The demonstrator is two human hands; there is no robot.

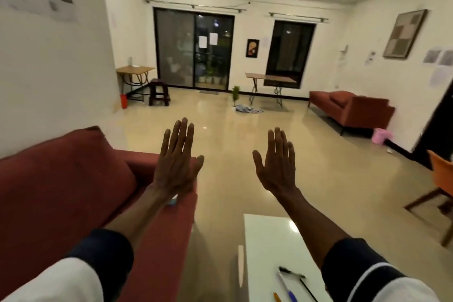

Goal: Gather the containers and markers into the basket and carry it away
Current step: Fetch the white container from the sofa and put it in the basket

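Observation:
Both my hands are raised in front of me, flat, backs towards me, fingers spread, holding nothing. My left hand (177,162) hovers over the arm of a red sofa (73,179). My right hand (275,162) hangs over the bare floor. Low at the bottom edge, a white table (264,238) carries three markers or pens: a black one (291,272), a white and blue one (286,288) and an orange one (277,297). My right forearm hides the table's right side. No basket or container shows near me.
A glossy beige floor stretches ahead. Far off stand a second red sofa (353,109), a pink bin (381,135), two folding tables (270,78) (135,70), a dark stool (159,92) and a small plant (235,93). An orange chair (441,179) sits at right.

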